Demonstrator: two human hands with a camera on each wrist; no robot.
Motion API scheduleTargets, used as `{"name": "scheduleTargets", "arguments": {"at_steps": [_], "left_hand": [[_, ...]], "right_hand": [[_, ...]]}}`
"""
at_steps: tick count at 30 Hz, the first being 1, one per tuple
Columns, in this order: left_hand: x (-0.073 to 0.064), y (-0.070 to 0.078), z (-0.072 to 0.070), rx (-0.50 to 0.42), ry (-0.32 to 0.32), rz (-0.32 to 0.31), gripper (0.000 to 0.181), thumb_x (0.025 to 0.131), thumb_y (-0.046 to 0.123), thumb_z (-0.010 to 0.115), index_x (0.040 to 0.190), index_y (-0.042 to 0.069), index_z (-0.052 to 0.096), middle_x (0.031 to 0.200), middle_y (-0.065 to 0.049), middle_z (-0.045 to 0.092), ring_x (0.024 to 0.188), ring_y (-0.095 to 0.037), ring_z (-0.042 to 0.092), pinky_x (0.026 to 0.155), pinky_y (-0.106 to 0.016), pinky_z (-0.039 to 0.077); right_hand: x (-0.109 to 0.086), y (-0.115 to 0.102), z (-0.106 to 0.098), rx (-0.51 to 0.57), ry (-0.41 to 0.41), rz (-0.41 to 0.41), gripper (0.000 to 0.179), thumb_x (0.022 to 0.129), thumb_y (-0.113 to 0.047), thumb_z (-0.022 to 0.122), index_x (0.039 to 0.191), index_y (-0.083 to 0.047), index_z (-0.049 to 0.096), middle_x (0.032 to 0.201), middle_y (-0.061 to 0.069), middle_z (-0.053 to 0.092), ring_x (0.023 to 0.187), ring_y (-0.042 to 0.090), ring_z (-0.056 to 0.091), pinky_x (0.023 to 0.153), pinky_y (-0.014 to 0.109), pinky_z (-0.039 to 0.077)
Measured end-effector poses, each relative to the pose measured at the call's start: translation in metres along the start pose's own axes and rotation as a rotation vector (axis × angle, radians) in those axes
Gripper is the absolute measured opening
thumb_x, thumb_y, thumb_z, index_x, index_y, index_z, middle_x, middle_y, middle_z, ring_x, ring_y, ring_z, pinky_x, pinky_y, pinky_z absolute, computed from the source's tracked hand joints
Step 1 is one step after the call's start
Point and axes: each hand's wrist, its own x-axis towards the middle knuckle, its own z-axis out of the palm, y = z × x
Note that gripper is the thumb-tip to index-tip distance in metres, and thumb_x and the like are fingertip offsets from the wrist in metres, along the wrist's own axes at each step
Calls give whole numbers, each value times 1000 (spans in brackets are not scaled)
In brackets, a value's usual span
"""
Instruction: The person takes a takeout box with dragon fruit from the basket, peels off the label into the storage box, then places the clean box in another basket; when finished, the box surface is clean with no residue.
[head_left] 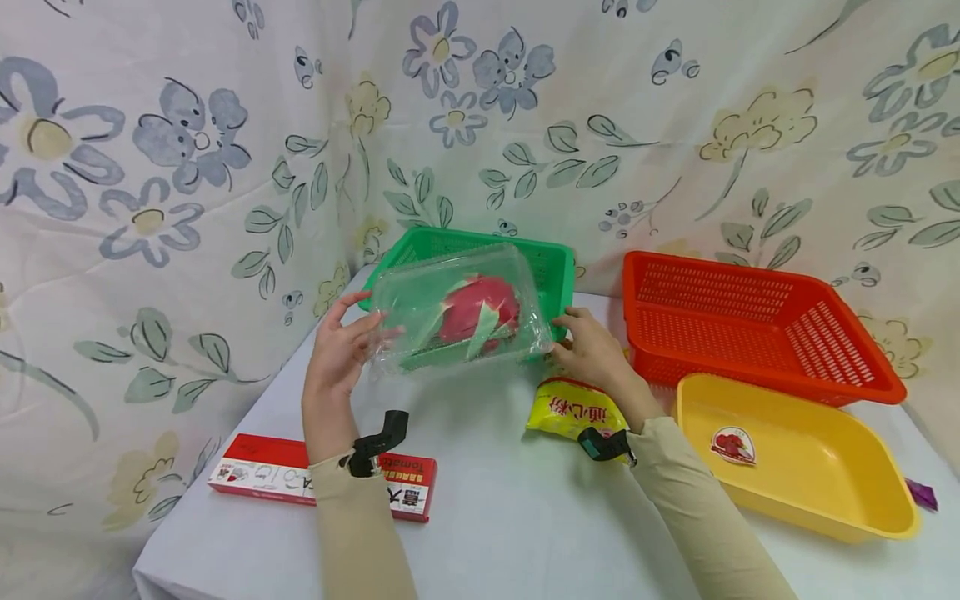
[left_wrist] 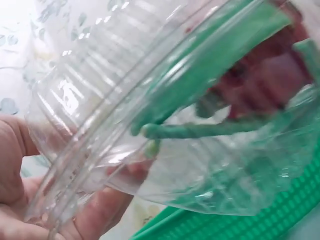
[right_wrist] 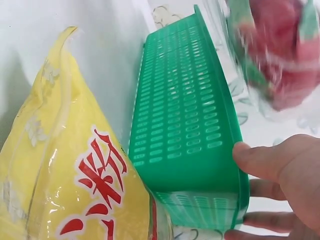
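Observation:
My left hand (head_left: 341, 346) pinches the left edge of a clear plastic clamshell box (left_wrist: 105, 115), thumb on one side and fingers on the other. Inside the box lies a red dragon fruit (head_left: 480, 308) with green scales. The box is tilted and held up in front of a green perforated basket (right_wrist: 175, 95). At the right end of that basket, my right hand (head_left: 596, 346) grips the rim, with its thumb (right_wrist: 257, 159) on the outer wall and its fingers round the other side. Just below the right hand lies a yellow bag (right_wrist: 75, 155) with red lettering.
To the right stands a red perforated basket (head_left: 720, 329), with a yellow tub (head_left: 810, 458) in front of it. A flat red and white box (head_left: 258, 475) lies at the left, partly behind the left forearm. A small purple packet (head_left: 922, 493) sits beyond the tub.

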Motion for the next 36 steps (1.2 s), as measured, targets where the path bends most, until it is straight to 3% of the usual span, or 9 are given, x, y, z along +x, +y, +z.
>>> {"name": "scheduleTargets", "arguments": {"at_steps": [7,11,17,22,27,31,36], "left_hand": [[15,-10,23,-71,245,-3,28,99,3,57,124,15,52,113,-11,50,75,-20,74,62,-19,55],[19,-10,30,-93,306,12,31,99,3,56,126,15,50,114,-9,49,74,-20,73,59,-19,54],[28,0,42,-15,277,91,33,97,-1,56,127,11,49,135,-16,40,73,-19,73,59,-19,54],[49,12,50,85,214,79,39,97,1,56,134,10,48,149,-18,28,75,-19,73,59,-18,54],[87,15,56,155,196,4,43,97,3,58,137,10,46,147,-21,30,79,-21,73,61,-19,55],[115,16,63,309,186,-86,49,99,7,57,145,11,42,155,-19,25,96,-26,71,61,-18,54],[139,16,66,455,177,-155,56,99,8,57,151,12,36,153,-19,32,107,-32,66,60,-19,53]], "right_hand": [[-1,-1,-1,11,10,4,51,96,-28,66,135,3,56,150,26,36,109,36,63,91,54,51],[0,-1,-1,5,14,3,50,96,-28,66,134,3,56,151,27,36,111,38,61,92,56,50],[0,-1,1,6,9,17,51,96,-28,66,135,3,56,150,26,36,113,38,61,91,54,51],[0,-1,2,11,1,25,51,96,-27,65,135,3,55,151,26,35,112,37,62,90,53,52],[0,-1,-1,-2,3,34,51,95,-27,66,135,3,56,151,26,35,111,35,62,91,54,51],[1,0,0,-10,-4,43,52,96,-27,66,136,3,55,151,26,35,113,37,61,92,54,51],[2,-3,3,-11,-6,46,52,95,-27,67,136,3,55,151,25,36,112,36,62,91,52,52]]}}
